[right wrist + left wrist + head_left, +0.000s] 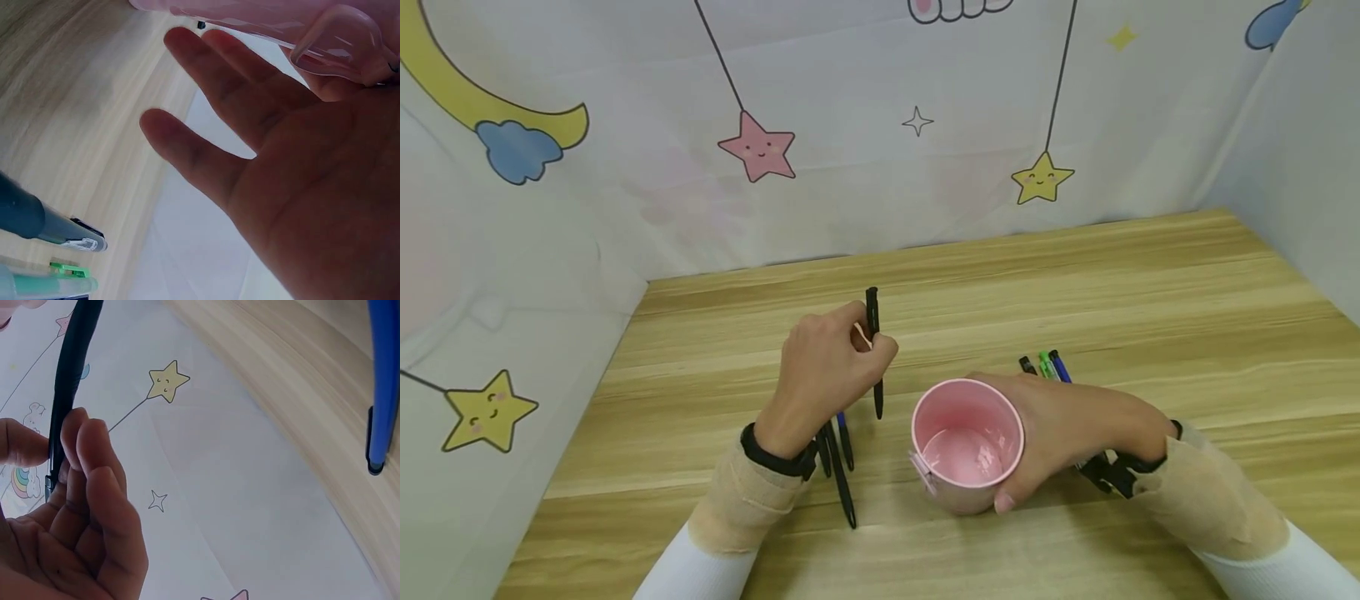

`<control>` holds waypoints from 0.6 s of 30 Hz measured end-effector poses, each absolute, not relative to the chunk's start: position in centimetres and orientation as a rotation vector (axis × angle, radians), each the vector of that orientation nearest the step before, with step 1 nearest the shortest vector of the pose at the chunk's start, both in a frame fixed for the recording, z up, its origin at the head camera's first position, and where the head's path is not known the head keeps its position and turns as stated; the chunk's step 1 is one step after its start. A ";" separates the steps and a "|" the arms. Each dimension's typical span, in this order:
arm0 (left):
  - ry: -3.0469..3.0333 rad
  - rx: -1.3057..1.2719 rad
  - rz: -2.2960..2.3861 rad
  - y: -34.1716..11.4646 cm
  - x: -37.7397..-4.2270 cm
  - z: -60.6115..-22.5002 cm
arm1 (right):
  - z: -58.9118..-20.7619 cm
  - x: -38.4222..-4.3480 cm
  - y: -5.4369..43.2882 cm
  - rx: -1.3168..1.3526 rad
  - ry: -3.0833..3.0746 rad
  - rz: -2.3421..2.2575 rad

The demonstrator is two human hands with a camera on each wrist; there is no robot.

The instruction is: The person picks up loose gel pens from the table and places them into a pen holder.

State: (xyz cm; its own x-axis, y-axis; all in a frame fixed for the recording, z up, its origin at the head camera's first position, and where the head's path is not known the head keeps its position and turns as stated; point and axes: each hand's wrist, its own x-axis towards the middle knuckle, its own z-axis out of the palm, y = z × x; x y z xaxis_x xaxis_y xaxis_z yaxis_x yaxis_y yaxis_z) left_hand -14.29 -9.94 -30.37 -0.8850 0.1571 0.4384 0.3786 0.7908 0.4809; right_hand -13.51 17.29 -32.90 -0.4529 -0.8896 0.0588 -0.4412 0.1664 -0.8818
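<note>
My left hand [831,358] pinches a black pen [879,392] between thumb and fingers, upright with its tip down, just left of the pink cup [967,497]. The left wrist view also shows the pen [70,362] in the fingertips. My right hand [1060,421] holds the cup from its right side, thumb at the near side and the other fingers behind it. In the right wrist view several fingers of this hand [262,131] extend beside the cup [262,15]. The cup's visible inside holds nothing.
Below the left wrist lie several pens, among them a black pen [842,483] and a blue-and-black pen [846,442]. Beyond and under the right hand lie a green pen [1047,363], a blue pen [1060,367] and a dark pen [1027,365]. A printed cloth [865,208] hangs behind the wooden table [700,333].
</note>
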 end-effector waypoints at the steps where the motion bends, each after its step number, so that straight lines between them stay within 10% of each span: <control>1: -2.604 -0.404 -0.826 -9.9 -14.3 -30.4 | -32.9 -13.5 17.3 -1.260 1.967 -1.240; 18: -2.589 -0.396 -0.957 -10.0 -13.7 -29.9 | -32.8 -12.9 17.2 -1.217 2.033 -1.215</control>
State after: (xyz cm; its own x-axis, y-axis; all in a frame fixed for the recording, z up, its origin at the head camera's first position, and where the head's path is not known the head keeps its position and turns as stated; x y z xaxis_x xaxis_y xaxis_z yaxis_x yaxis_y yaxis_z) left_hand -13.66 -10.03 -29.86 -0.8993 0.1367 0.4154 0.3740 0.7327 0.5686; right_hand -12.93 17.20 -32.76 -0.4935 -0.8688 0.0417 -0.4482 0.2129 -0.8682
